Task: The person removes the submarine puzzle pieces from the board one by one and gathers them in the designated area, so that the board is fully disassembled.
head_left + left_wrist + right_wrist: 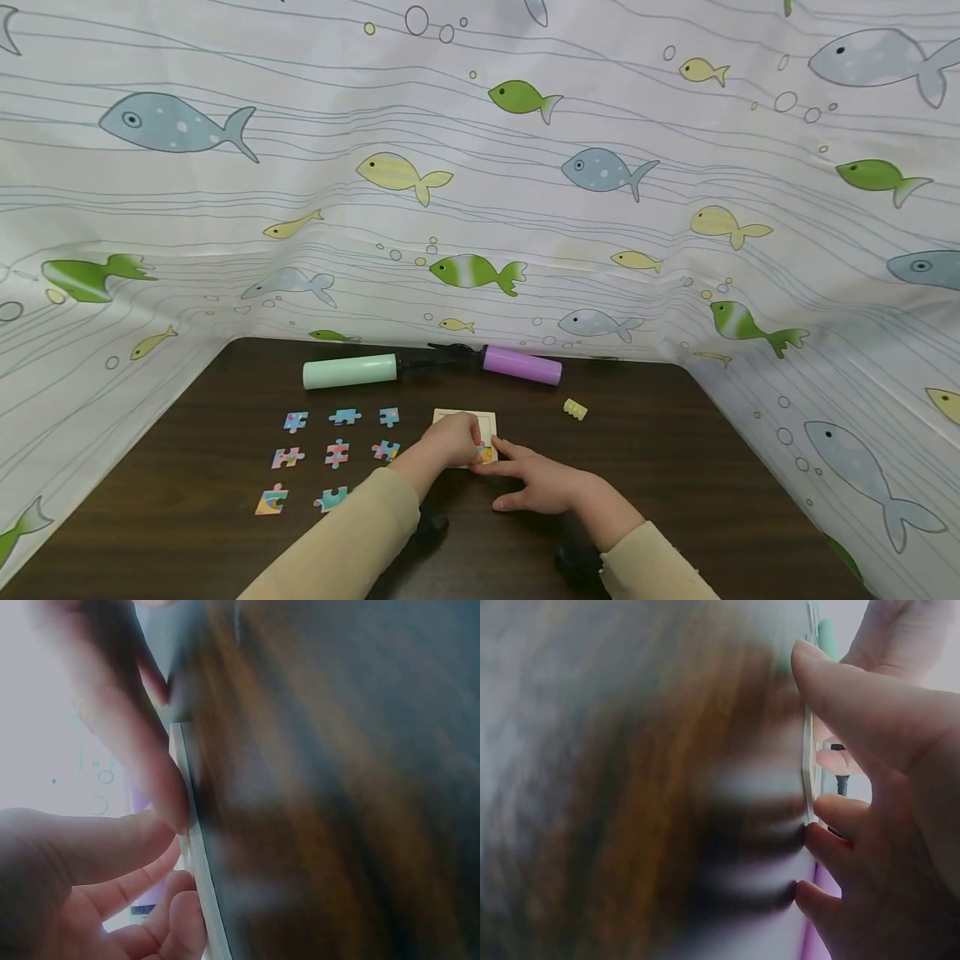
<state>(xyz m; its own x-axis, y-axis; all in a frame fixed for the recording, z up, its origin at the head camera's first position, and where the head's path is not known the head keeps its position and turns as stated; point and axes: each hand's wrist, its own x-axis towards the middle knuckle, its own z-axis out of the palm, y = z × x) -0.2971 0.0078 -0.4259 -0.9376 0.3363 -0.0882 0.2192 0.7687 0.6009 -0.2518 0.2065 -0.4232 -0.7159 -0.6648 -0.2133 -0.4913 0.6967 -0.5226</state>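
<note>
A small pale wooden puzzle tray (442,413) lies flat on the table. Its lower right corner holds a puzzle piece (487,455) with orange and pink on it. Curled over the tray from the left, my left hand (450,437) pinches at this piece, which the fingers partly cover. In the left wrist view its thumb (127,836) comes down close over the tray's edge (206,892). My right hand (536,479) has its fingers spread, fingertips along the tray's right and near edges. Its thumb (840,682) stands apart from the other fingers.
Several loose jigsaw pieces (337,452) lie in rows left of the tray. Behind stands a hand pump-like pair of cylinders, mint green (350,372) and purple (522,365), with black parts between. A small yellow block (575,409) sits right. Fish-print cloth (480,208) walls the table.
</note>
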